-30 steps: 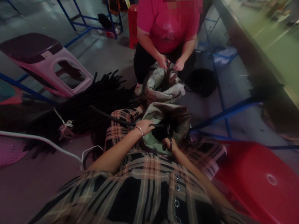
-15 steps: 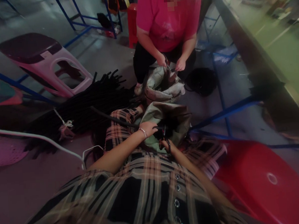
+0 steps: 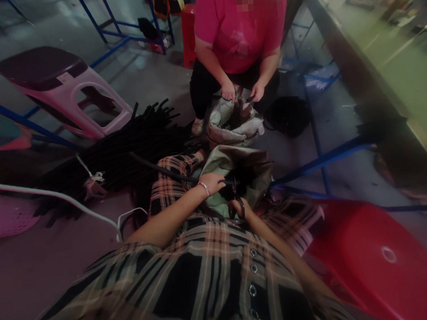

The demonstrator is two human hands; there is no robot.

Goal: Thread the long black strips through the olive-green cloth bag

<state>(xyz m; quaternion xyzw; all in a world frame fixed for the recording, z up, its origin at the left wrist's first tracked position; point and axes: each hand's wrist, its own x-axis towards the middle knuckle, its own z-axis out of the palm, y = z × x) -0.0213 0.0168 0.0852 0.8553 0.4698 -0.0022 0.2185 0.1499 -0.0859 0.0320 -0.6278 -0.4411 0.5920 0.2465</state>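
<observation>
My left hand [image 3: 212, 183] is closed around a long black foam-like tube [image 3: 170, 172], which slants from the upper left across my knee. Its far end reaches over the mouth of an open greenish-grey sack [image 3: 261, 188] between my legs. Just below, my right hand [image 3: 236, 208] grips what look like dark-handled scissors [image 3: 243, 208], their blades up against the tube's end. Dark pieces in the sack are hard to make out in its shadow.
Opposite me a person in a pink shirt [image 3: 242, 41] works over another rolled-down sack [image 3: 233, 127]. A heap of black tubes [image 3: 139, 141] lies to the left, near a pink stool [image 3: 103, 104]. A red stool [image 3: 381, 255] and blue frame bars [image 3: 319, 162] stand to the right.
My right hand has shifted very slightly and the scissors' handles look closer together. The other person's hands have moved a little apart over their sack.
</observation>
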